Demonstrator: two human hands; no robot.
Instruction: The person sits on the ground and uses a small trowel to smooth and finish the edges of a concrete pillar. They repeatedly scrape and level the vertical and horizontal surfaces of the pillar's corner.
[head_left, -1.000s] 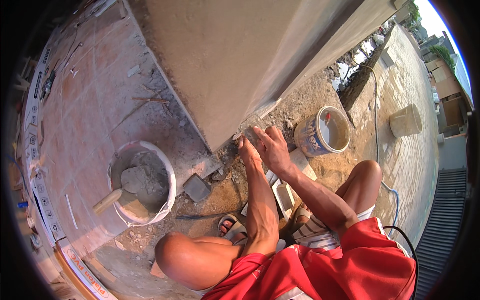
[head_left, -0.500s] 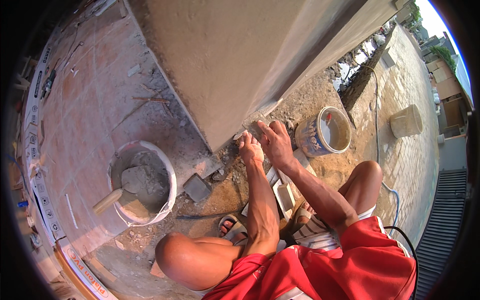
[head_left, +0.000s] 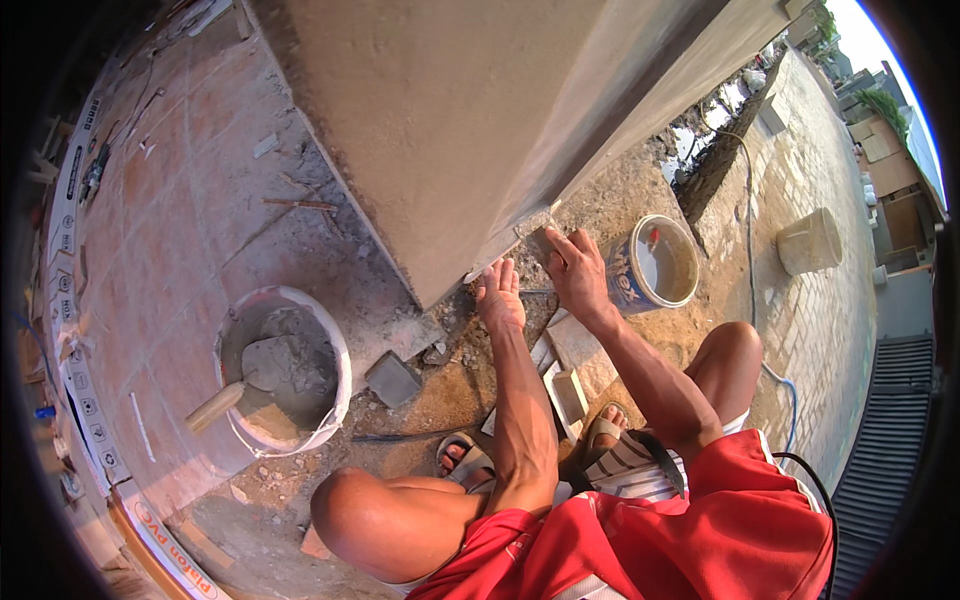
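Note:
A grey cement-plastered pillar [head_left: 430, 130] rises in front of me, its lower edge close to both hands. My left hand [head_left: 502, 298] is open beneath that edge, palm up and fingers stretched out. Just to its right, my right hand [head_left: 580, 272] is closed on a small flat grey piece [head_left: 535, 246], held against the pillar's foot; its exact kind is hard to make out. On my left stands a white-rimmed bucket [head_left: 342, 385] of wet grey mortar [head_left: 300, 360]. A trowel with a wooden handle [head_left: 215, 408] rests in it, its blade coated in mortar.
A bucket of water [head_left: 625, 280] stands right of my right hand, and a pale bucket [head_left: 810, 243] farther right on the paving. A grey block [head_left: 393, 380] and a light tray-like piece [head_left: 570, 395] lie near my feet. A hose [head_left: 752, 250] runs along the right.
My left hand's fingers have gone from curled to stretched out. My right hand has shifted slightly right and nearer, with the flat grey piece moving along the pillar's foot.

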